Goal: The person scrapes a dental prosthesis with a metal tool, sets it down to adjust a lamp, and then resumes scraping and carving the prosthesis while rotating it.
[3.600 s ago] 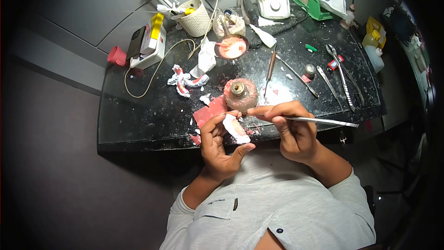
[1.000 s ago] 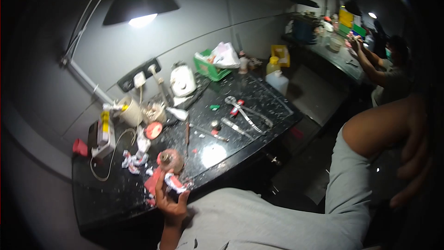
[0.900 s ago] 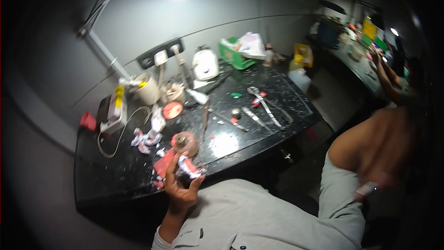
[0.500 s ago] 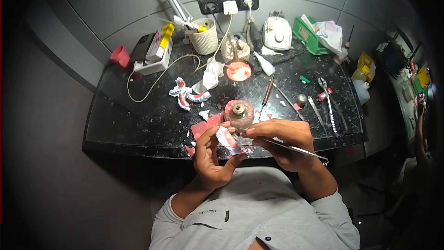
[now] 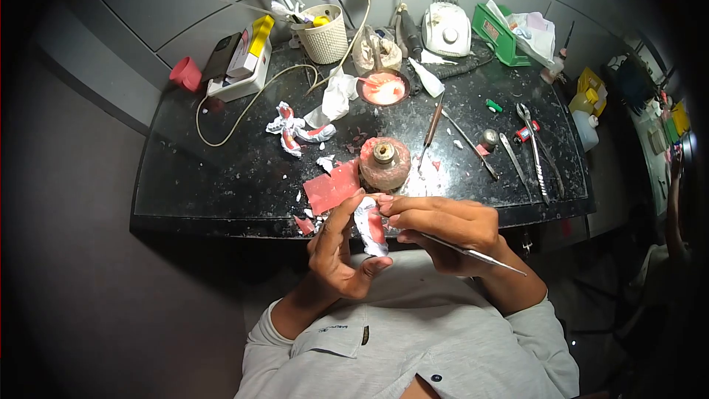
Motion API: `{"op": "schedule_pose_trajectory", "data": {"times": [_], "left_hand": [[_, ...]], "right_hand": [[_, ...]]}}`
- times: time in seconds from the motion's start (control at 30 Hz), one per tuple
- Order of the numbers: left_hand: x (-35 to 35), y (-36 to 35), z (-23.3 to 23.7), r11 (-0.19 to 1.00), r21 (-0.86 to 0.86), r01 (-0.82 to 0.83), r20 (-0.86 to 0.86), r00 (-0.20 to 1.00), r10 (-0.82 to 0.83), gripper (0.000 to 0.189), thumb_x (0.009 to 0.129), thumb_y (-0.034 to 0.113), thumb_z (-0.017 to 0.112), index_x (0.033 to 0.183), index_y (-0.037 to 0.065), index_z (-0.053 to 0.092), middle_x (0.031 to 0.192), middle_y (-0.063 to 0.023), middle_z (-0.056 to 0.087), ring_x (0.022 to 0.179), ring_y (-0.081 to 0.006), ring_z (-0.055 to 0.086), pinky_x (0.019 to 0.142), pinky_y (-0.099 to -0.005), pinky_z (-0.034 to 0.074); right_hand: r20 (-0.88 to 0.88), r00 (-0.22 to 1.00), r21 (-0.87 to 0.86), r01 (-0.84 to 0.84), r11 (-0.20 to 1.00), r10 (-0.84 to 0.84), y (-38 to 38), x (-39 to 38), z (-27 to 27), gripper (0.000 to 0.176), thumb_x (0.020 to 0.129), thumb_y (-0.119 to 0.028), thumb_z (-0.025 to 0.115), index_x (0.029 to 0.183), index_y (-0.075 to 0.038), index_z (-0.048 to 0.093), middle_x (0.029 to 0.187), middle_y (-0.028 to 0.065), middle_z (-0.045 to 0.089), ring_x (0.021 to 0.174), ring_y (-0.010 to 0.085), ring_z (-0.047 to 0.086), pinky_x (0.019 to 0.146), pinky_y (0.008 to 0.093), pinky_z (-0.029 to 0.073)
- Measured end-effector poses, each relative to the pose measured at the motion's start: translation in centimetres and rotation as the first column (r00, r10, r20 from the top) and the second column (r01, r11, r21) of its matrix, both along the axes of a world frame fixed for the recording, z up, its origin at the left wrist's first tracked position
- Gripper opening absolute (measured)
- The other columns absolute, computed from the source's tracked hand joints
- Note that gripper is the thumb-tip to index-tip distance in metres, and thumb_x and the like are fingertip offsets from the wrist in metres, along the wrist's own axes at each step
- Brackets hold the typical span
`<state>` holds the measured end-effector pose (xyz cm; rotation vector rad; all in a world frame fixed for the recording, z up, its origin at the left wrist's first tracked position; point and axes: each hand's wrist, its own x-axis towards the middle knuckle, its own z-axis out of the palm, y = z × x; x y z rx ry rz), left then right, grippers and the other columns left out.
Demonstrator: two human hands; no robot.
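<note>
Between thumb and fingers, my left hand (image 5: 341, 247) holds a white plaster piece (image 5: 369, 236) with a pink wax band. My right hand (image 5: 450, 227) is closed around a thin metal tool (image 5: 487, 258), its rear end sticking out to the lower right; the working tip is hidden by my fingers. The fingertips of my right hand are at the upper right edge of the plaster piece. Just beyond the hands stands a round glass burner (image 5: 385, 166), and a pink wax sheet (image 5: 332, 187) lies to its left.
More white and pink plaster pieces (image 5: 295, 131) lie at the left. A pan of pink wax (image 5: 383, 89) sits behind the burner. Metal tools, including pliers (image 5: 533, 151), are on the right. A basket (image 5: 323, 35), a white machine (image 5: 447, 29) and a green bin (image 5: 502, 35) line the back.
The plaster piece has turned more upright in my left hand. My right hand and the tool have tilted, the rear end now lower. The view has shifted slightly.
</note>
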<state>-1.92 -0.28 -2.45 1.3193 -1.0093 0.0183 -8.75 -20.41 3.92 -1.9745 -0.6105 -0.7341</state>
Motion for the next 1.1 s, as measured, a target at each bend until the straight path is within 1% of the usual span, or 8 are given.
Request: {"op": "schedule_pose_trajectory", "data": {"times": [0.37, 0.43, 0.5, 0.53, 0.7, 0.77, 0.87, 1.1], "left_hand": [[0.7, 0.6, 0.4, 0.993, 0.089, -0.078, 0.198, 0.978, 0.059, 0.087, 0.091, 0.030, 0.079, 0.145, -0.021, 0.034, 0.137, -0.0336, 0.053, 0.127, -0.0341, 0.057, 0.108, -0.0411, 0.046], [0.7, 0.6, 0.4, 0.994, 0.086, -0.071, 0.187, 0.981, 0.054, 0.087, 0.091, 0.030, 0.079, 0.145, -0.021, 0.034, 0.137, -0.0334, 0.053, 0.127, -0.0339, 0.057, 0.108, -0.0409, 0.046], [0.6, 0.6, 0.3, 0.995, 0.082, -0.061, 0.174, 0.984, 0.046, 0.087, 0.091, 0.030, 0.079, 0.145, -0.021, 0.034, 0.137, -0.0332, 0.053, 0.127, -0.0337, 0.057, 0.108, -0.0407, 0.046], [0.4, 0.6, 0.3, 0.995, 0.072, -0.073, 0.135, 0.989, 0.063, 0.085, 0.090, 0.029, 0.080, 0.144, -0.019, 0.037, 0.137, -0.0330, 0.055, 0.126, -0.0349, 0.058, 0.107, -0.0416, 0.047], [-0.1, 0.8, 0.7, 0.999, 0.030, -0.016, 0.007, 1.000, 0.016, 0.084, 0.089, 0.029, 0.082, 0.145, -0.017, 0.039, 0.138, -0.0311, 0.055, 0.127, -0.0343, 0.059, 0.108, -0.0412, 0.047], [-0.6, 0.9, 1.4, 0.998, -0.032, 0.057, -0.213, 0.975, -0.063, 0.086, 0.089, 0.029, 0.082, 0.146, -0.017, 0.036, 0.140, -0.0294, 0.053, 0.132, -0.0328, 0.054, 0.112, -0.0405, 0.042], [-0.7, 0.9, 1.8, 0.989, -0.100, 0.108, -0.357, 0.924, -0.137, 0.087, 0.089, 0.028, 0.081, 0.148, -0.016, 0.034, 0.142, -0.0283, 0.051, 0.137, -0.0313, 0.049, 0.116, -0.0411, 0.036], [-0.6, 1.0, 1.9, 0.993, -0.052, 0.107, -0.303, 0.946, -0.118, 0.087, 0.090, 0.028, 0.080, 0.148, -0.016, 0.033, 0.144, -0.0282, 0.050, 0.139, -0.0306, 0.047, 0.117, -0.0423, 0.034]], "right_hand": [[-0.088, 0.996, -0.072, -0.001, 0.997, -0.006, 0.0, -0.2, -0.7, 0.025, 0.079, 0.012, 0.072, 0.104, 0.007, 0.072, 0.107, 0.0214, 0.074, 0.098, 0.0308, 0.076, 0.081, 0.0344, 0.063], [-0.076, 0.995, -0.096, -0.072, 0.993, 0.065, -0.3, -0.1, -0.9, 0.042, 0.072, 0.010, 0.070, 0.114, 0.008, 0.066, 0.121, 0.0214, 0.068, 0.093, 0.0273, 0.074, 0.067, 0.0318, 0.062], [-0.050, 0.999, -0.080, -0.027, 0.996, 0.023, 0.2, 0.2, -0.7, 0.034, 0.075, 0.010, 0.073, 0.108, 0.008, 0.069, 0.114, 0.0218, 0.071, 0.097, 0.0303, 0.075, 0.075, 0.0344, 0.062], [-0.023, 1.000, -0.064, 0.018, 0.998, -0.019, 0.5, 0.3, -0.6, 0.026, 0.078, 0.009, 0.076, 0.103, 0.007, 0.072, 0.108, 0.0222, 0.074, 0.102, 0.0334, 0.075, 0.083, 0.0369, 0.063], [0.038, 0.999, -0.049, 0.013, 0.999, -0.011, 0.7, 0.6, -0.6, 0.027, 0.078, 0.010, 0.076, 0.104, 0.006, 0.070, 0.107, 0.0225, 0.074, 0.106, 0.0353, 0.074, 0.088, 0.0402, 0.062], [0.034, 0.999, -0.007, 0.011, 1.000, -0.011, 0.8, 0.4, -0.7, 0.027, 0.078, 0.010, 0.076, 0.105, 0.006, 0.070, 0.107, 0.0225, 0.074, 0.107, 0.0357, 0.073, 0.089, 0.0410, 0.061], [0.009, 1.000, 0.039, 0.007, 0.999, -0.008, 0.9, 0.2, -0.7, 0.028, 0.079, 0.010, 0.076, 0.105, 0.005, 0.069, 0.107, 0.0218, 0.074, 0.107, 0.0353, 0.073, 0.090, 0.0408, 0.062], [0.049, 0.998, -0.014, 0.029, 0.999, -0.028, 1.1, 0.4, -0.8, 0.028, 0.078, 0.011, 0.076, 0.105, 0.005, 0.070, 0.107, 0.0208, 0.074, 0.106, 0.0343, 0.074, 0.088, 0.0393, 0.062]]}}
